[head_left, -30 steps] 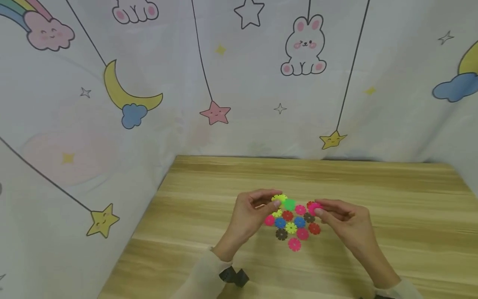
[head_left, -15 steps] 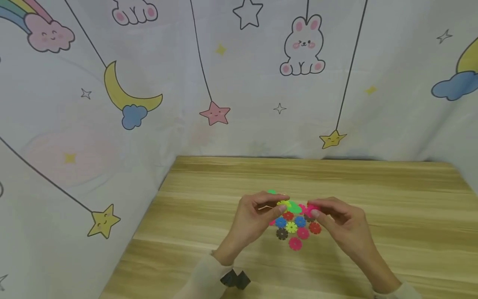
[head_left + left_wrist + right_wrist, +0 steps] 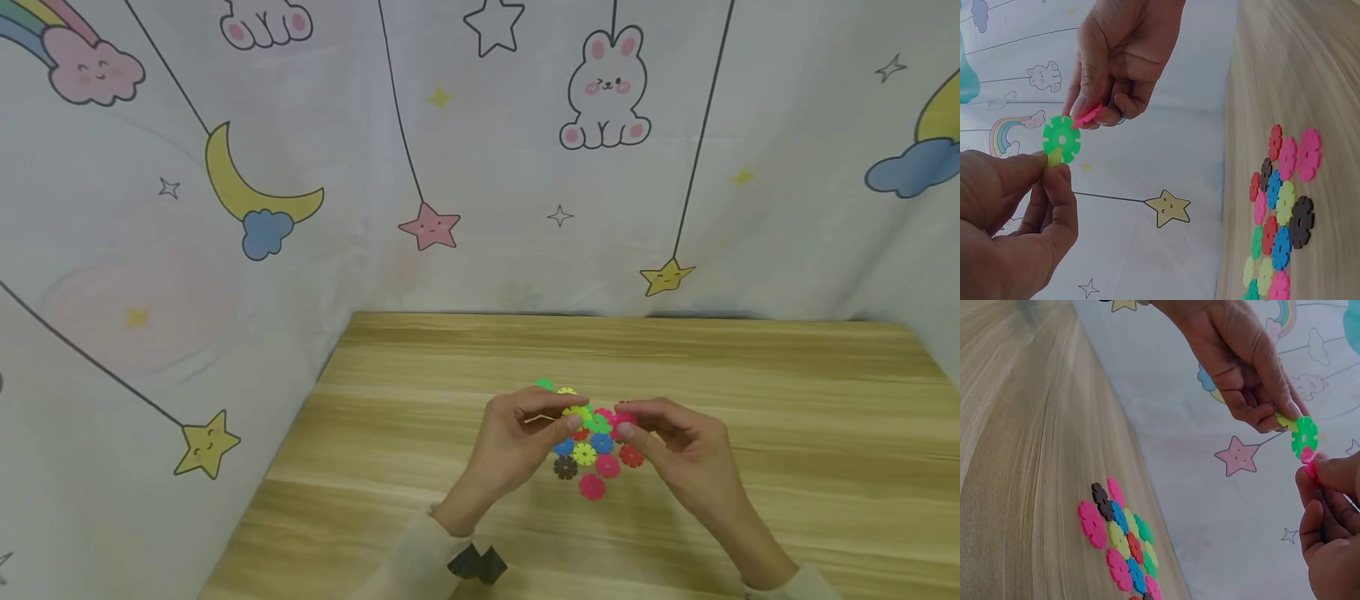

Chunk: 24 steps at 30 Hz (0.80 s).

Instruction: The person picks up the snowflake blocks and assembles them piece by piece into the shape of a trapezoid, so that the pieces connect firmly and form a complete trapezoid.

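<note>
Green notched disc (image 3: pixel 1062 140) is raised in front of you, between your hands, with a yellow disc (image 3: pixel 1055 157) overlapping its rim between nine and ten o'clock in the head view and a pink disc (image 3: pixel 1308 459) meeting it at three; whether the slots are fully engaged, you cannot tell. Your left hand (image 3: pixel 517 437), at nine o'clock, pinches the yellow disc, thumb and finger parted only by its thickness; your right hand (image 3: pixel 678 437), at three, pinches the pink one just as narrowly. Expect thin, light, fairly stiff plastic, likely a little slick and apt to twist out at the slots if you bend it sideways; take it by the flat faces near the rim, leaving the notches free. Beyond lie loose discs on the wooden table (image 3: pixel 825 417): a brown disc (image 3: pixel 566 467) around seven o'clock, another pink disc (image 3: pixel 592 487) at six, a red disc (image 3: pixel 632 455) between four and five. At twelve hangs the printed drape (image 3: pixel 510 167).
</note>
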Each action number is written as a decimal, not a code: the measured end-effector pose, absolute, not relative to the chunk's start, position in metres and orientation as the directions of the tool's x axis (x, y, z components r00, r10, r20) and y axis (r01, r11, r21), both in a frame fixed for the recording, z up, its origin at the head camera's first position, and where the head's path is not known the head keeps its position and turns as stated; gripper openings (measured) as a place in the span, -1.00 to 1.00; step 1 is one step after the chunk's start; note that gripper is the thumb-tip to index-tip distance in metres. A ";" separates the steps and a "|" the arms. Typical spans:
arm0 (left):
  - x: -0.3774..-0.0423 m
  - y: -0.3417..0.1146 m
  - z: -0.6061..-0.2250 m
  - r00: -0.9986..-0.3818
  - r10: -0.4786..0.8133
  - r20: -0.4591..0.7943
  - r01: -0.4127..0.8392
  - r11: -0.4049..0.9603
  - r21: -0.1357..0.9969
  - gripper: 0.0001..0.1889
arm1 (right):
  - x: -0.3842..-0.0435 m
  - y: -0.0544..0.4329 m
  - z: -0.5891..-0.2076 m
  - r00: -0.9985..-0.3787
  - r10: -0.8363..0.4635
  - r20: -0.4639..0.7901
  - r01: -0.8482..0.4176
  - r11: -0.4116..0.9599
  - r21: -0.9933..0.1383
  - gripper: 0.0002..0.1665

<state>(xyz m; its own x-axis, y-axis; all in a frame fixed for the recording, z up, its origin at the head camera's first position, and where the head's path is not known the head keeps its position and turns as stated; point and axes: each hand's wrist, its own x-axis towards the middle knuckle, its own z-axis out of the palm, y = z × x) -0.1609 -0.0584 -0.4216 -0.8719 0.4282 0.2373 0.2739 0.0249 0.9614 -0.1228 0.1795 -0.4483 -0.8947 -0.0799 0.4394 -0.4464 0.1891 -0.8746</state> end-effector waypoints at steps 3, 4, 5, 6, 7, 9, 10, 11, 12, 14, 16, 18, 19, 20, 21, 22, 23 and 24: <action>-0.160 -0.057 -0.422 -0.873 0.424 0.239 0.271 0.016 0.962 -0.75 | -0.122 0.179 -0.449 -0.898 -0.066 0.436 -0.440 0.173 -0.881 -0.72; -0.159 -0.057 -0.421 -0.872 0.425 0.243 0.274 0.011 0.962 -0.75 | -0.122 0.178 -0.449 -0.898 -0.060 0.436 -0.440 0.168 -0.882 -0.74; -0.159 -0.057 -0.421 -0.870 0.425 0.248 0.278 0.009 0.961 -0.76 | -0.122 0.178 -0.450 -0.899 -0.055 0.434 -0.437 0.162 -0.885 -0.75; -0.159 -0.056 -0.421 -0.869 0.425 0.254 0.286 0.012 0.958 -0.76 | -0.121 0.178 -0.450 -0.899 -0.052 0.434 -0.436 0.158 -0.886 -0.77; -0.158 -0.056 -0.420 -0.868 0.426 0.257 0.291 0.016 0.957 -0.77 | -0.121 0.178 -0.450 -0.901 -0.046 0.432 -0.433 0.156 -0.888 -0.79; -0.157 -0.057 -0.420 -0.863 0.431 0.262 0.304 0.030 0.952 -0.78 | -0.120 0.177 -0.450 -0.905 -0.038 0.423 -0.424 0.147 -0.894 -0.81; -0.157 -0.057 -0.419 -0.861 0.436 0.263 0.309 0.037 0.950 -0.79 | -0.120 0.177 -0.450 -0.908 -0.035 0.418 -0.418 0.143 -0.897 -0.82; -0.157 -0.057 -0.419 -0.858 0.441 0.263 0.314 0.045 0.948 -0.80 | -0.120 0.177 -0.450 -0.912 -0.036 0.409 -0.410 0.133 -0.902 -0.83; -0.156 -0.057 -0.419 -0.855 0.447 0.263 0.317 0.051 0.947 -0.80 | -0.119 0.177 -0.450 -0.918 -0.035 0.394 -0.396 0.113 -0.911 -0.84; -0.156 -0.058 -0.418 -0.848 0.462 0.261 0.323 0.059 0.945 -0.81 | -0.118 0.177 -0.450 -0.931 -0.032 0.364 -0.365 0.069 -0.928 -0.86; -0.156 -0.058 -0.418 -0.841 0.475 0.259 0.327 0.064 0.943 -0.82 | -0.117 0.178 -0.451 -0.941 -0.027 0.337 -0.338 0.032 -0.941 -0.87; -0.156 -0.058 -0.418 -0.836 0.485 0.258 0.330 0.068 0.942 -0.82 | -0.116 0.178 -0.451 -0.947 -0.019 0.320 -0.320 -0.002 -0.947 -0.88; -0.157 -0.058 -0.419 -0.835 0.488 0.254 0.328 0.070 0.942 -0.82 | -0.116 0.177 -0.451 -0.947 -0.012 0.320 -0.320 -0.003 -0.947 -0.89; -0.157 -0.057 -0.419 -0.834 0.490 0.253 0.327 0.070 0.943 -0.82 | -0.116 0.177 -0.451 -0.947 -0.006 0.322 -0.322 0.000 -0.947 -0.90; -0.157 -0.057 -0.419 -0.834 0.491 0.252 0.326 0.069 0.943 -0.82 | -0.116 0.176 -0.451 -0.946 0.001 0.325 -0.325 0.000 -0.946 -0.90; -0.158 -0.057 -0.420 -0.834 0.492 0.251 0.325 0.069 0.943 -0.83 | -0.116 0.176 -0.451 -0.946 0.009 0.324 -0.324 0.003 -0.946 -0.90; -0.158 -0.057 -0.421 -0.833 0.492 0.252 0.325 0.066 0.943 -0.83 | -0.116 0.175 -0.452 -0.946 0.015 0.323 -0.323 0.002 -0.946 -0.90; -0.158 -0.056 -0.422 -0.832 0.494 0.254 0.325 0.062 0.944 -0.83 | -0.116 0.174 -0.451 -0.948 0.023 0.318 -0.318 0.003 -0.948 -0.89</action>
<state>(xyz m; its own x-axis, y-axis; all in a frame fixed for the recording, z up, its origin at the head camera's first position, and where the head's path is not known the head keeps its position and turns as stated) -0.1584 -0.0564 -0.4216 -0.8315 0.4941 0.2539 0.3250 0.0621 0.9437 -0.1164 0.1739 -0.4514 -0.9477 0.0227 0.3184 -0.3185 0.0031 -0.9479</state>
